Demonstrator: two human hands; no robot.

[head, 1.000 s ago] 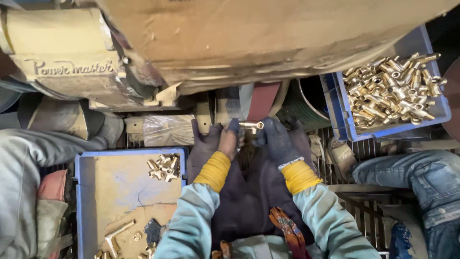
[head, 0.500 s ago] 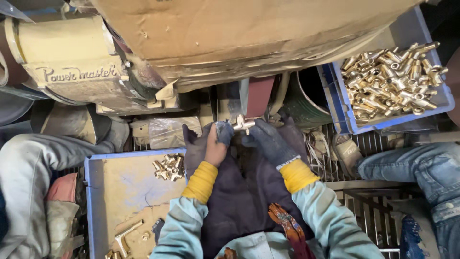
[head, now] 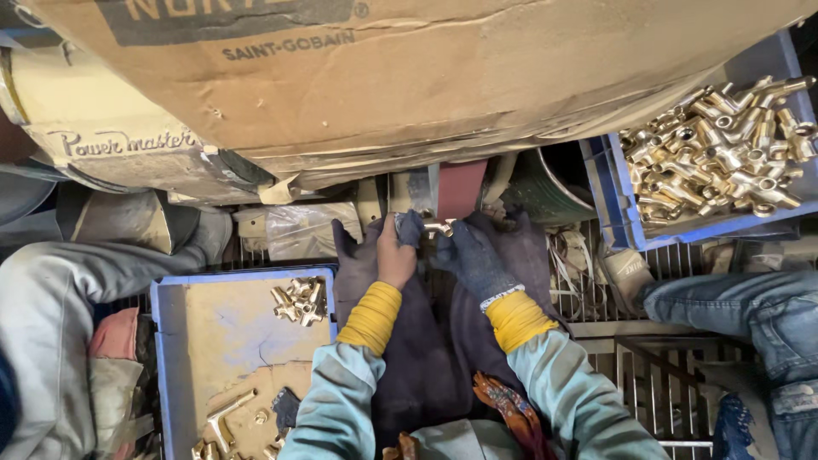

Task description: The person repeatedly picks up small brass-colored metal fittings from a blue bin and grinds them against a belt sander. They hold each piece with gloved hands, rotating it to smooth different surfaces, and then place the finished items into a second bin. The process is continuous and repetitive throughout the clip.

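Observation:
Both my hands hold one small brass fitting [head: 439,227] up against a reddish sanding belt [head: 460,189] under a big dusty cardboard cover. My left hand [head: 394,253], in a torn dark glove with bare skin showing, grips the fitting's left end. My right hand [head: 471,255], in a dark blue glove, pinches its right end. Yellow cuffs and light blue sleeves lead back to me. A dark cloth [head: 426,341] lies over my lap below the hands.
A blue crate [head: 170,366] at lower left holds a small pile of brass fittings [head: 298,300] and a few loose ones. Another blue crate [head: 609,192] at upper right is heaped with brass fittings [head: 724,145]. Other people's legs in jeans [head: 733,298] and grey trousers [head: 68,298] flank me. A metal grate [head: 630,273] lies underneath.
My hands have moved up and forward with the brass fitting, bringing it to the reddish belt. The view has shifted slightly right.

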